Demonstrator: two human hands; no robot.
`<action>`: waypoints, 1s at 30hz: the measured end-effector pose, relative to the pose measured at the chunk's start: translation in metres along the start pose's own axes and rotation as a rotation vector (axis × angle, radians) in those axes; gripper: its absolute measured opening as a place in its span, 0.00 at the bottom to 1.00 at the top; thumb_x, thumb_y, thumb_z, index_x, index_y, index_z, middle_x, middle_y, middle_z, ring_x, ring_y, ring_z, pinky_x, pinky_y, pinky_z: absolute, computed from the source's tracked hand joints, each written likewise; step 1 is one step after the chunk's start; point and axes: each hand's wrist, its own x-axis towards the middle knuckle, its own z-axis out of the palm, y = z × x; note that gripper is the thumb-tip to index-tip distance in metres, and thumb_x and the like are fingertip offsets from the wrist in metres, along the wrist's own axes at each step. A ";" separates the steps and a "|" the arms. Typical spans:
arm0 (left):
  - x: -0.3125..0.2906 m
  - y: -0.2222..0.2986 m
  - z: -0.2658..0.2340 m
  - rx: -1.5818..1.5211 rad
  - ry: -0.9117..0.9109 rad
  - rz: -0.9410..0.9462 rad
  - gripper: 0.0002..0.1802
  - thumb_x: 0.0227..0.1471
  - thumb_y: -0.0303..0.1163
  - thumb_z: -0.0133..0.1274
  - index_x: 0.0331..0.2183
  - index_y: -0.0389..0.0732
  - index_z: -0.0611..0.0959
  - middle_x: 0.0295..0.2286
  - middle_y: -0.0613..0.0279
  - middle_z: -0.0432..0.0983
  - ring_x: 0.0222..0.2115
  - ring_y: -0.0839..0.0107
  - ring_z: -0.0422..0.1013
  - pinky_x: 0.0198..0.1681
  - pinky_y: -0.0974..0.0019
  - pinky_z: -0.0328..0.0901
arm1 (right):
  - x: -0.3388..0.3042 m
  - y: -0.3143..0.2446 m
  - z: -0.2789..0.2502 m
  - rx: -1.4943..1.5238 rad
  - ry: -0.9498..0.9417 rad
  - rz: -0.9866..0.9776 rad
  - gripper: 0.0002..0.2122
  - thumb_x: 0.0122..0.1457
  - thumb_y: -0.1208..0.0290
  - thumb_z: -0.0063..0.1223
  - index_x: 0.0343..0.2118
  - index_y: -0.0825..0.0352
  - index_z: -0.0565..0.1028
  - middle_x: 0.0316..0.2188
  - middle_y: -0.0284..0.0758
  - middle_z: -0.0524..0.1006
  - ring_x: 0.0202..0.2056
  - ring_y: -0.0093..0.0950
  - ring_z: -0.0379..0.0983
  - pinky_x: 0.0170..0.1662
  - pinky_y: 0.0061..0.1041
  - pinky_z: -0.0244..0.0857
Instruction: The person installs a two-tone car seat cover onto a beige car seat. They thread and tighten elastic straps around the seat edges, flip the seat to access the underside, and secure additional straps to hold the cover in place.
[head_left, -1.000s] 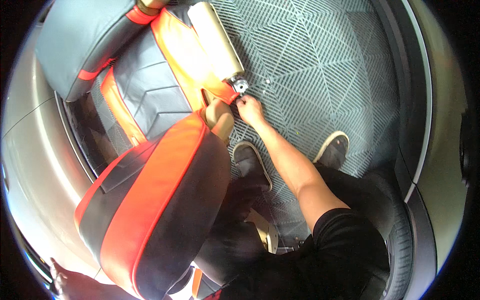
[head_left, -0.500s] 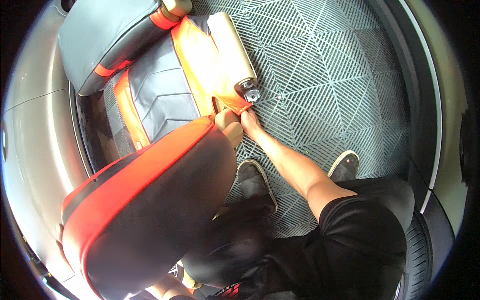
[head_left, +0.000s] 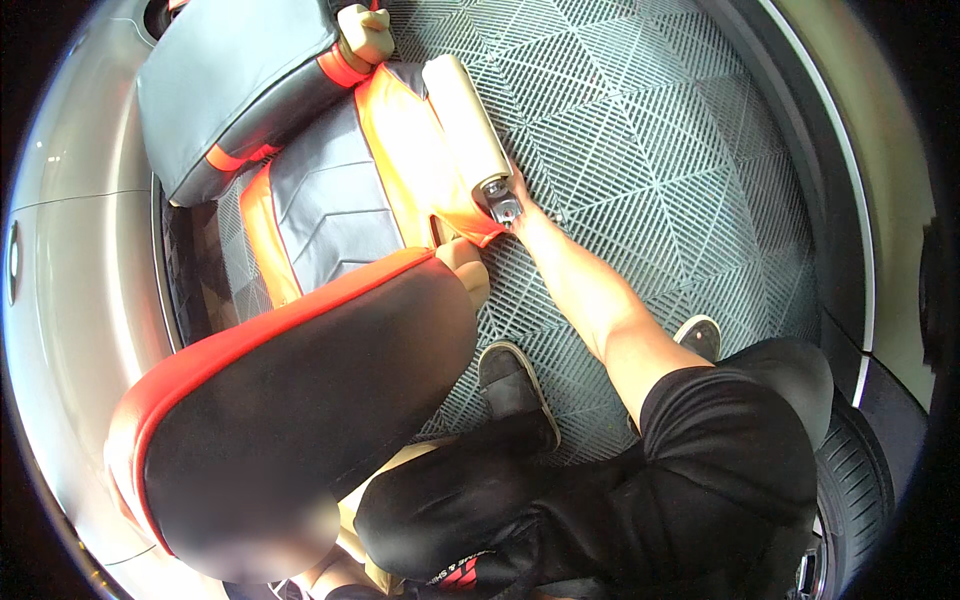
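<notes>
A car seat with a black and orange cover stands on the floor before me. Its grey and orange cushion (head_left: 340, 190) lies beyond the near black panel with a red edge (head_left: 310, 370). My right hand (head_left: 516, 200) is at the cushion's right side, beside a beige side trim (head_left: 470, 125) and a metal bracket (head_left: 503, 203). Most of its fingers are hidden behind the trim, so its grip does not show. At the bottom left, my left forearm (head_left: 335, 575) reaches under the near panel; the left hand is hidden or blurred there.
Another black seat section (head_left: 240, 90) with orange bands rises at the upper left. A beige car body (head_left: 80, 260) runs along the left; another vehicle's tyre (head_left: 850, 490) and dark sill are at the right. Grey grid tiles (head_left: 650, 180) cover the floor, with my shoes (head_left: 515, 385) on them.
My right hand has moved from the orange cover's lower corner up behind the beige trim and bracket. The near panel's tilt has shifted slightly, and left fingertips at its outer edge no longer show.
</notes>
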 end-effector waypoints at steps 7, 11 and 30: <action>-0.006 0.000 -0.007 0.041 0.019 0.003 0.55 0.46 0.73 0.52 0.54 0.28 0.76 0.53 0.41 0.73 0.55 0.51 0.71 0.59 0.51 0.64 | -0.003 0.006 -0.041 -0.334 0.109 0.065 0.16 0.67 0.58 0.51 0.44 0.66 0.79 0.35 0.33 0.83 0.35 0.28 0.80 0.40 0.32 0.76; -0.005 0.005 -0.007 0.086 0.016 0.038 0.57 0.45 0.74 0.52 0.55 0.28 0.76 0.53 0.40 0.73 0.55 0.51 0.71 0.59 0.51 0.64 | -0.034 0.004 -0.077 -1.013 0.101 -0.056 0.16 0.68 0.58 0.49 0.36 0.67 0.81 0.25 0.32 0.79 0.28 0.24 0.73 0.32 0.32 0.67; -0.004 -0.010 -0.013 0.182 0.059 0.081 0.63 0.42 0.79 0.51 0.58 0.29 0.74 0.56 0.39 0.71 0.56 0.50 0.70 0.59 0.50 0.65 | -0.093 0.021 -0.080 -1.433 -0.166 -0.288 0.28 0.51 0.63 0.63 0.54 0.72 0.74 0.52 0.51 0.77 0.53 0.43 0.76 0.57 0.36 0.69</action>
